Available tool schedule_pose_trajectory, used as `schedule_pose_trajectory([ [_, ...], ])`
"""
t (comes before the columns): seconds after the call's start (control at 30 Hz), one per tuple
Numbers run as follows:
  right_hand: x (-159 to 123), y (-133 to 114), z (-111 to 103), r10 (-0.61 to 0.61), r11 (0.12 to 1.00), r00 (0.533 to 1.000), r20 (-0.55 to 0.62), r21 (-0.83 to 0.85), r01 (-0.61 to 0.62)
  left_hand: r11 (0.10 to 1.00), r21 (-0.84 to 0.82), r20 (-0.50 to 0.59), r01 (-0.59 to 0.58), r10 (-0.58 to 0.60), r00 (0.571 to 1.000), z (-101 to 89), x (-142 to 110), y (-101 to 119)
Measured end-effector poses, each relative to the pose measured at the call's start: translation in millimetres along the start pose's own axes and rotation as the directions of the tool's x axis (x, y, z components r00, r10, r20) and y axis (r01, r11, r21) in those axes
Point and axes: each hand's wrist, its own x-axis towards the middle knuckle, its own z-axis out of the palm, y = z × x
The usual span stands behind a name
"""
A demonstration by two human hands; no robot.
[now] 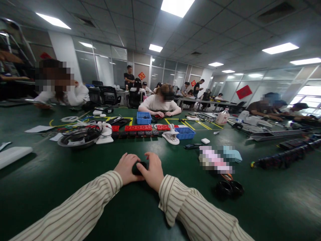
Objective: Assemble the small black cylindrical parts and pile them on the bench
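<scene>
A small black rounded object (pixel 138 168) is between my two hands, just above or on the green table; its exact kind is hidden by my fingers. My left hand (pixel 127 169) is curled around its left side, palm down. From the right, my right hand (pixel 154 170) grips it, with the thumb lying across its near side. Both wrists are in striped cream sleeves. To the right lie black ring-shaped things (pixel 229 189), close to orange handles (pixel 227 176).
Across the green table (pixel 82 167) stand red and black socket strips (pixel 138 128), blue bins (pixel 186 133), a white clip stand (pixel 171 134) and a metal bowl of cables (pixel 79 137). A white case (pixel 205 141) lies to the right. A person (pixel 160 102) sits opposite.
</scene>
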Motion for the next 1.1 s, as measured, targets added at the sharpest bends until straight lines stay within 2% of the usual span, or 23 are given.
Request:
schedule_pose_trajectory([
  [0.13,1.3,-1.6,-0.1,-0.024,0.999,0.999,0.043,-0.046,0.026,0.999,-0.019,0.033,-0.036,0.036,0.999,3.9,2.8,-3.9],
  [0.27,1.1,-3.0,-2.2,-0.111,0.993,0.991,0.068,-0.043,0.114,0.983,-0.167,0.093,-0.08,0.096,0.991,5.8,5.7,-12.5],
  [0.37,0.7,-2.4,-3.2,-0.217,0.975,0.971,0.097,-0.027,0.221,0.964,-0.242,0.094,-0.11,0.136,0.986,6.8,6.1,-16.5],
  [0.47,-0.3,-2.5,-4.4,-0.325,0.946,0.939,0.116,0.029,0.324,0.962,-0.245,0.084,-0.12,0.145,0.986,10.1,5.8,-18.3],
  [0.57,-2.4,-4.9,-6.6,-0.374,0.927,0.921,0.113,0.071,0.368,0.968,-0.224,0.07,-0.111,0.13,0.989,13.5,5.6,-18.7],
  [0.67,-4.5,-7.5,-7.9,-0.341,0.939,0.938,0.071,0.073,0.336,0.982,-0.164,0.072,-0.092,0.105,0.992,13.1,4.7,-17.0],
  [0.83,-3.9,-4.9,-3.1,-0.157,0.988,0.988,-0.011,-0.013,0.157,0.994,-0.093,0.048,-0.065,0.07,0.996,6.4,1.8,-8.8],
  [0.93,-2.3,-2.4,0.5,-0.098,0.993,0.995,-0.011,-0.07,0.097,0.997,-0.064,0.031,-0.045,0.047,0.998,4.7,1.1,-5.5],
  [1.1,-1.0,-3.7,0.9,-0.078,0.988,0.996,0.036,-0.131,0.082,0.994,-0.093,0.043,-0.063,0.068,0.997,6.6,3.0,-8.4],
])
